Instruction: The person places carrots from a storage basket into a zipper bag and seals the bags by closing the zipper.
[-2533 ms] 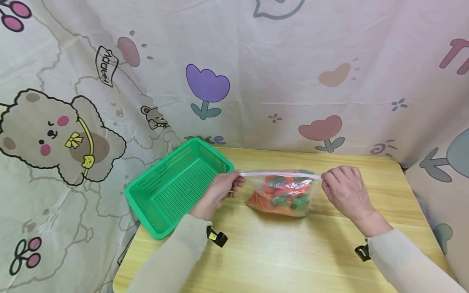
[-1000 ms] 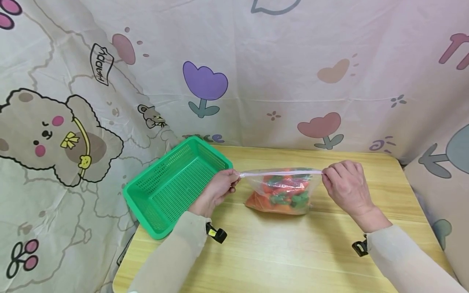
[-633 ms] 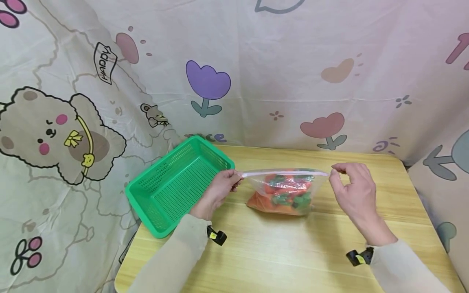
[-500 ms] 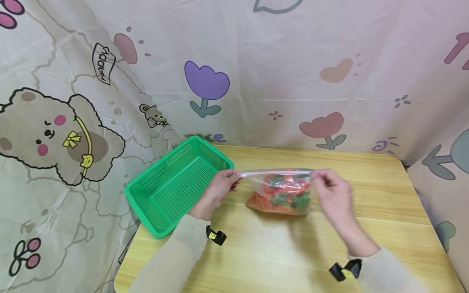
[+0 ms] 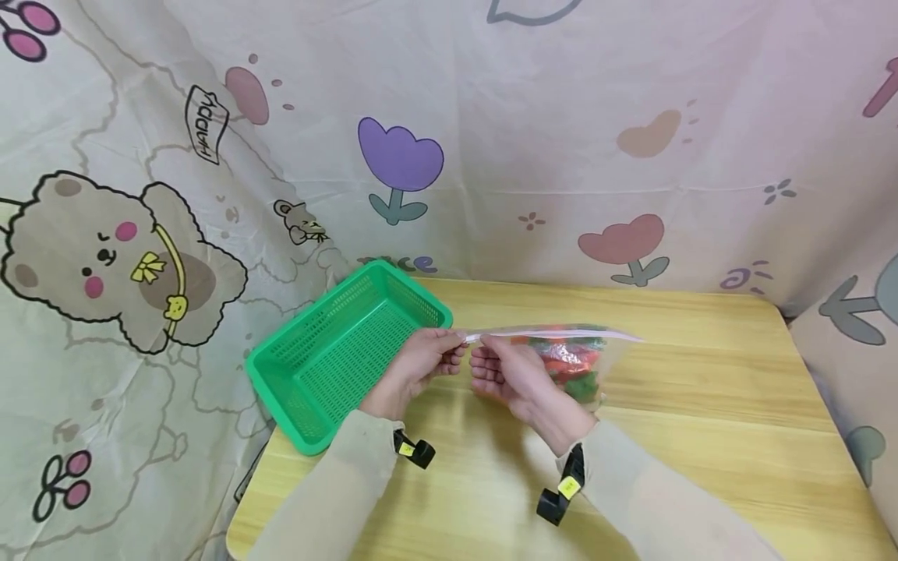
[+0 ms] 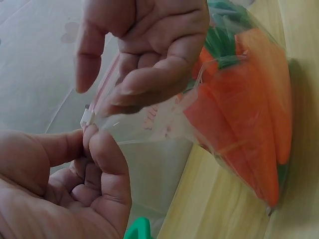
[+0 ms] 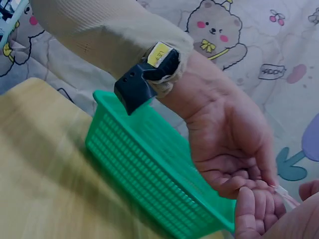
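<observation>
A clear zip bag (image 5: 617, 351) holding several orange carrots (image 6: 239, 119) with green tops stands on the table. My left hand (image 5: 421, 358) pinches the left end of its zip strip, right beside the white slider (image 6: 87, 117). My right hand (image 5: 515, 374) is in front of the bag, close to the slider and hiding part of the carrots. In the left wrist view its thumb and bent fingers stand apart, with the zip strip passing between them. The right wrist view shows the left hand (image 7: 229, 134) with its fingers curled at the slider.
A green perforated basket (image 5: 281, 405) stands left of the bag, close behind my left hand. The wooden table (image 5: 722, 436) ends at a patterned cloth (image 5: 505, 156) at the back and sides. Each wrist wears a black camera mount.
My right hand has let go of the strip's right end and moved left along it to the slider. That end now hangs free. My left hand keeps its pinch.
</observation>
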Action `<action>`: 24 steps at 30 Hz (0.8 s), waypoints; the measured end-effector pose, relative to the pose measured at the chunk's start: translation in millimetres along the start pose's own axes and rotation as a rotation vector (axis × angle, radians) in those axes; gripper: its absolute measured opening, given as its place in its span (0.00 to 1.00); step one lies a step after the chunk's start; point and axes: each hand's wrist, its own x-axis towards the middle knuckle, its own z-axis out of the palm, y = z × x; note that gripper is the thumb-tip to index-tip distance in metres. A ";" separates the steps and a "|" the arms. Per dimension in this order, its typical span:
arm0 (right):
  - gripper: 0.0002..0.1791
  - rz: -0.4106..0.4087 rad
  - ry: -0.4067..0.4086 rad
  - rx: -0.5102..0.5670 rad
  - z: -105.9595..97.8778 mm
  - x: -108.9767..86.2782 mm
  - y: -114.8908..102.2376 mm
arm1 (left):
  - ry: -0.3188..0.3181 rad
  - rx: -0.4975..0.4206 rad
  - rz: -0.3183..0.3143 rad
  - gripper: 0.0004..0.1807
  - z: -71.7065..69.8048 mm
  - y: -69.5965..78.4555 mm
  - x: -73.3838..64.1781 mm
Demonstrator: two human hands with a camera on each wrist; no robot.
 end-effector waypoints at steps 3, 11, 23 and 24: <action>0.19 0.011 0.019 -0.005 4.2 5.3 1.6 | -0.013 0.005 -0.005 0.10 0.0 1.0 -0.9; 0.12 0.031 0.043 -0.010 8.4 14.0 2.3 | -0.019 0.040 -0.017 0.12 -1.7 2.3 -4.7; 0.09 0.020 0.099 -0.036 9.1 17.4 3.5 | -0.023 0.085 0.016 0.12 -1.3 -2.3 -4.6; 0.09 0.016 0.104 -0.028 9.1 17.3 3.3 | -0.020 0.082 0.020 0.11 -0.8 -2.5 -4.6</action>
